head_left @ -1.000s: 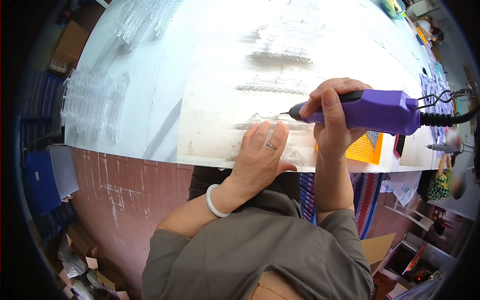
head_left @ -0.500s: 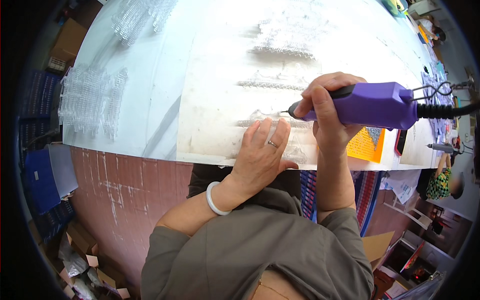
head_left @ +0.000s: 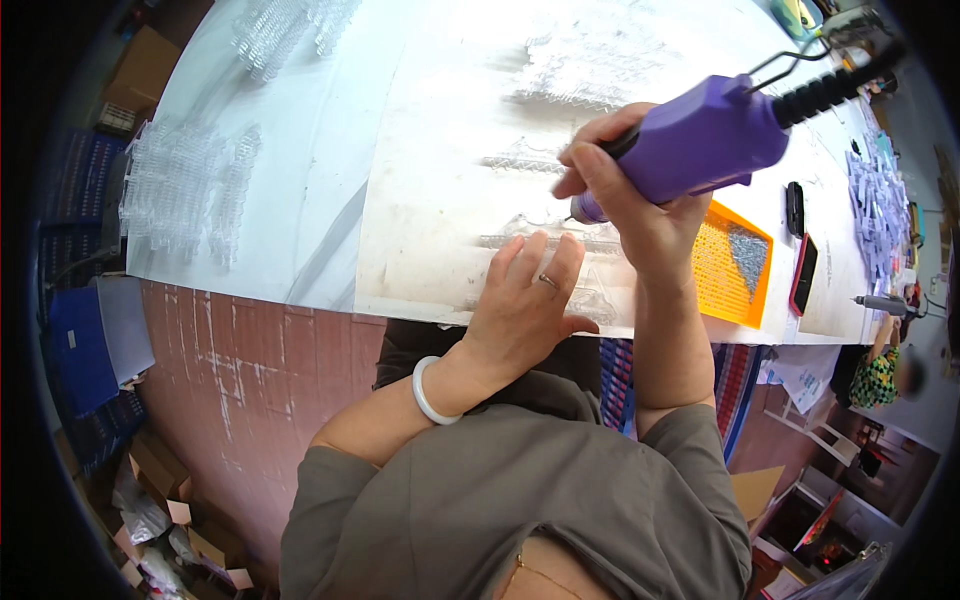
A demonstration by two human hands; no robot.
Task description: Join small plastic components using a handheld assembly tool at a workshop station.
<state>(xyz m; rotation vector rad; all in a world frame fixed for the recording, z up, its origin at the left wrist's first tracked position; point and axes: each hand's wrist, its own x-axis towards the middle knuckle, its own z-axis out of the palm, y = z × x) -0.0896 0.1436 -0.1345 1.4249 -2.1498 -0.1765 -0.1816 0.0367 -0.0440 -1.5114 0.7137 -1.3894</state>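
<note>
the right hand point(head_left: 640, 200) has lifted the purple tool point(head_left: 700, 140) it grips toward upper right, tip off the clear strip point(head_left: 545, 240) at frame centre, which the flat, spread left hand point(head_left: 520, 310) still pins to the surface point(head_left: 400, 150); that pass looks finished.

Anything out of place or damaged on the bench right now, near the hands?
Nothing stands out. The right hand grips the purple power tool with its tip down at the clear plastic strip, which the left hand presses flat. The orange tray lies flat at the table edge; the clear parts stacks stand orderly.
</note>
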